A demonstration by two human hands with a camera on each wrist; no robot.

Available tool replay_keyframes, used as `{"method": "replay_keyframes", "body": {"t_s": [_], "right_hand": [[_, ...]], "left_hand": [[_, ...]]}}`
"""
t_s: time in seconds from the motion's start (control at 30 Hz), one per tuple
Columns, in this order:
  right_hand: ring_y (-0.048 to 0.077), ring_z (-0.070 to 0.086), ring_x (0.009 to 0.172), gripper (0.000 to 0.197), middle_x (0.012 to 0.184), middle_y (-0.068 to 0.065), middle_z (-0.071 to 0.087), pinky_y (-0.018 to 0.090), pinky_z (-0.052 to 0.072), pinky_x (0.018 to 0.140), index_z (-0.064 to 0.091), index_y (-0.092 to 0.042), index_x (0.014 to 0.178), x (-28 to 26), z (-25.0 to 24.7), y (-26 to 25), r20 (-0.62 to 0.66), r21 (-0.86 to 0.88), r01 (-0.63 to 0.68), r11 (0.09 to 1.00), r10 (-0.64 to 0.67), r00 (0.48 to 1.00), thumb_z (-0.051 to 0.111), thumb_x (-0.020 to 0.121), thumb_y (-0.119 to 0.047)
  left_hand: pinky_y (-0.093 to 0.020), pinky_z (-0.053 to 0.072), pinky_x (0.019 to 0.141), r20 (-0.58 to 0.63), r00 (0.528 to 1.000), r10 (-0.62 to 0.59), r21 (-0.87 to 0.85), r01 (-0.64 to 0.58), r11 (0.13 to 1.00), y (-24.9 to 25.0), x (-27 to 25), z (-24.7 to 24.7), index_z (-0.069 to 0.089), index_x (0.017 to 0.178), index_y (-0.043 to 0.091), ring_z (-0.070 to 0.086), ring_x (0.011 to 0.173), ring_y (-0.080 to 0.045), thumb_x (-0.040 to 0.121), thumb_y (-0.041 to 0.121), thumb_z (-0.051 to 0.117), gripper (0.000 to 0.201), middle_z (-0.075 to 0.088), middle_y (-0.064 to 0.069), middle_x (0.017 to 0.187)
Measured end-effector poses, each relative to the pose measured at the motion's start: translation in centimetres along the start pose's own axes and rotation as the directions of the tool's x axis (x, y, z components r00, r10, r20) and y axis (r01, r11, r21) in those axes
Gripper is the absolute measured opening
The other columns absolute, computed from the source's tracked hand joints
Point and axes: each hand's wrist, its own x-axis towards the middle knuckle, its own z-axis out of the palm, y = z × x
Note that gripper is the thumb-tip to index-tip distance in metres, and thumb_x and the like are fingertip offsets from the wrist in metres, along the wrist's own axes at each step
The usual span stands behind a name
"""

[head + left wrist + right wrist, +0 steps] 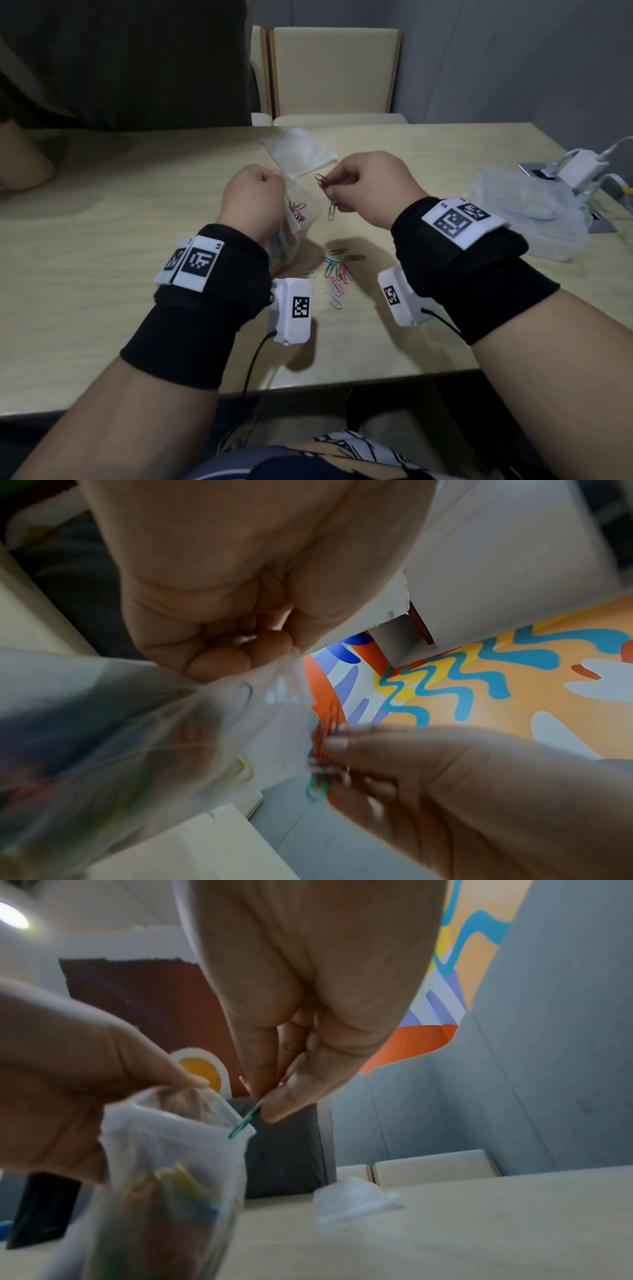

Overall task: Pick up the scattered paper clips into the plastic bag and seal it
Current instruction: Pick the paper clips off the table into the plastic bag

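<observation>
Left hand [251, 195] grips the clear plastic bag [298, 216] of coloured paper clips; beside it, right hand [371, 186] pinches several clips [325, 192].

Two hands [253, 197] work above one table [102, 205]: roughly a dozen loose paper clips [337, 270] lie scattered, one clear plastic bag [294, 219] holds more, uncountable; two chairs [335, 68] behind.
</observation>
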Motion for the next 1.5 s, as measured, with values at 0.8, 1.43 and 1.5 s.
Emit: {"method": "replay_keyframes", "body": {"t_s": [0.8,1.43,1.5], "right_hand": [[0.028,0.059,0.074,0.007,0.069,0.008,0.057,0.029,0.048,0.064,0.064,-0.006,0.073,-4.4,-5.0,6.9,0.133,-0.908,-0.192,0.374,0.688,0.713,0.061,0.079,-0.007],[0.019,0.065,0.102,0.032,0.118,0.002,0.068,0.033,0.053,0.091,0.064,-0.013,0.118,-4.7,-0.5,4.7,0.296,-0.456,-0.175,0.873,0.334,0.895,0.060,0.087,-0.008],[0.026,0.064,0.106,0.029,0.118,0.009,0.065,0.033,0.052,0.087,0.062,-0.006,0.119,-4.8,-0.9,4.3,0.213,-0.611,-0.184,0.770,0.384,0.899,0.053,0.091,-0.008]], "left_hand": [[-0.051,0.048,0.078,0.081,0.996,0.023,-0.031,-0.021,0.999,-0.1,-0.2,2.0,0.056,0.066,0.018,0.050,0.073,-0.031,0.074,0.037,0.044,0.024,0.049,-0.007,0.061],[-0.056,0.051,0.086,0.080,0.996,-0.027,-0.041,0.030,0.999,0.1,-0.3,1.5,0.059,0.064,0.017,0.051,0.075,-0.033,0.074,0.039,0.047,0.027,0.052,-0.014,0.065],[-0.063,0.050,0.095,0.066,0.997,-0.044,-0.053,0.047,0.997,0.1,-0.1,1.1,0.060,0.065,0.018,0.058,0.083,-0.045,0.073,0.038,0.048,0.024,0.058,-0.025,0.078]]}}
